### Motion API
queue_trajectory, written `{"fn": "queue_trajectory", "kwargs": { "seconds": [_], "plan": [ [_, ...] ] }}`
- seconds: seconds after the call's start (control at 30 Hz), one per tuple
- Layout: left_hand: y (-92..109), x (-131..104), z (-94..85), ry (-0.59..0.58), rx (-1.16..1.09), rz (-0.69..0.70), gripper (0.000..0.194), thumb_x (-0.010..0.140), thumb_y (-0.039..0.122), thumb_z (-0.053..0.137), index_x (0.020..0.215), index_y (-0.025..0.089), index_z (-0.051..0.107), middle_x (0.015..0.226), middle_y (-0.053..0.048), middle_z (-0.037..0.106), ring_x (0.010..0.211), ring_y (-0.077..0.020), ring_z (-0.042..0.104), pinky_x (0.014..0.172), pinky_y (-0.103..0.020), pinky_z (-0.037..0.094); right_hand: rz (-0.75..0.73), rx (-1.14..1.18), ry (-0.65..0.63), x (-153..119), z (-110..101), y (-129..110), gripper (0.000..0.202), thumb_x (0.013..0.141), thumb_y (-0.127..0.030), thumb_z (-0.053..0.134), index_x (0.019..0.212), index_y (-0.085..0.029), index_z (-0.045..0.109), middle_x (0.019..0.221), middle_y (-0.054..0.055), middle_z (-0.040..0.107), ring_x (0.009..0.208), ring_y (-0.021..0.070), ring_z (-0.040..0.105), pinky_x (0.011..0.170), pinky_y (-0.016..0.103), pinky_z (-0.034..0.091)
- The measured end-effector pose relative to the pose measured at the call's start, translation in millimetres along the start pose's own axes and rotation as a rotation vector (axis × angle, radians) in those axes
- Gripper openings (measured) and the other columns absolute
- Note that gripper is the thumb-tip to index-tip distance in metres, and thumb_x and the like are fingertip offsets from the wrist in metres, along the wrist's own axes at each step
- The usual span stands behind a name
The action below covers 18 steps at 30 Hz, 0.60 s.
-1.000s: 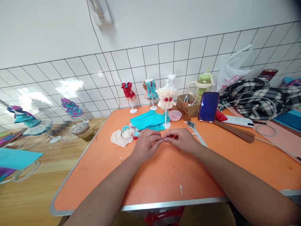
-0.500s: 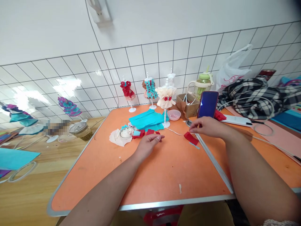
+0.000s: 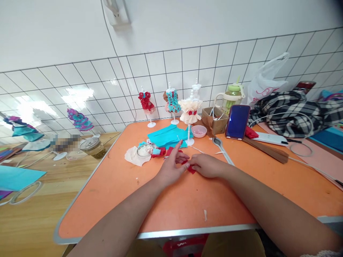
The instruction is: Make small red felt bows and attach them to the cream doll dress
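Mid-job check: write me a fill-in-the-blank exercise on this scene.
1. The right hand touches a small piece coloured ____.
2. The round bowl is coloured ____.
3. In the picture, the phone stands to the ____ of the cardboard box.
4. The tabletop beneath the bowl is coloured ____.

Missing: red; pink; right; orange.

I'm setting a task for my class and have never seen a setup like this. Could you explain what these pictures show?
There is no robot: a person works with a bare left hand and right hand. One camera, worn on the head, looks forward and down, so the arms reach in from the bottom.

The orange table bears blue sheets, a cream dress on a white stand, a pink bowl and an upright phone.

The right hand holds a small red piece. The left hand's fingers are close by; whether they grip it too is hard to tell.
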<state>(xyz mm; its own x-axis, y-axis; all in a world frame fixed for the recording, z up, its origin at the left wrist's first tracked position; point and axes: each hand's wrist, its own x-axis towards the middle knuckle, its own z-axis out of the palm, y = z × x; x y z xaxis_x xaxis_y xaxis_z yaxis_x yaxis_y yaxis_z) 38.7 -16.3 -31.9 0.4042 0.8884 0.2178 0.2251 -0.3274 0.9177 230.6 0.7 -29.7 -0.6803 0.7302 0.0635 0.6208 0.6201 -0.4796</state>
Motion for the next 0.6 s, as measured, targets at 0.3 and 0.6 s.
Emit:
{"fn": "queue_trajectory", "kwargs": {
  "seconds": [0.3, 0.6],
  "plan": [
    [-22.6, 0.5, -0.3, -0.132, 0.062, -0.148, 0.085, 0.071, 0.005, 0.064, 0.144, 0.026, 0.023, 0.106, -0.009, 0.061, 0.097, -0.017, 0.062, 0.089, -0.039, 0.05, 0.209, 0.035, 0.378, 2.6, -5.8, 7.5, 0.027, 0.078, -0.013, 0.049, 0.092, -0.024, 0.07, 0.09, 0.001, 0.071, 0.078, 0.018, 0.063, 0.07, 0.03, 0.047],
    [-21.3, 1.0, -2.4, -0.193, 0.237, -0.028, 0.044, 0.075, 0.01, 0.059, 0.118, 0.02, 0.057, 0.106, -0.008, 0.065, 0.097, -0.0183, 0.062, 0.087, -0.036, 0.052, -0.235, -0.16, 0.43, -0.9, -12.4, 0.0, 0.047, 0.08, -0.007, 0.047, 0.119, -0.029, 0.061, 0.12, 0.004, 0.062, 0.117, 0.0226, 0.047, 0.097, 0.042, 0.038]
  ]
}}
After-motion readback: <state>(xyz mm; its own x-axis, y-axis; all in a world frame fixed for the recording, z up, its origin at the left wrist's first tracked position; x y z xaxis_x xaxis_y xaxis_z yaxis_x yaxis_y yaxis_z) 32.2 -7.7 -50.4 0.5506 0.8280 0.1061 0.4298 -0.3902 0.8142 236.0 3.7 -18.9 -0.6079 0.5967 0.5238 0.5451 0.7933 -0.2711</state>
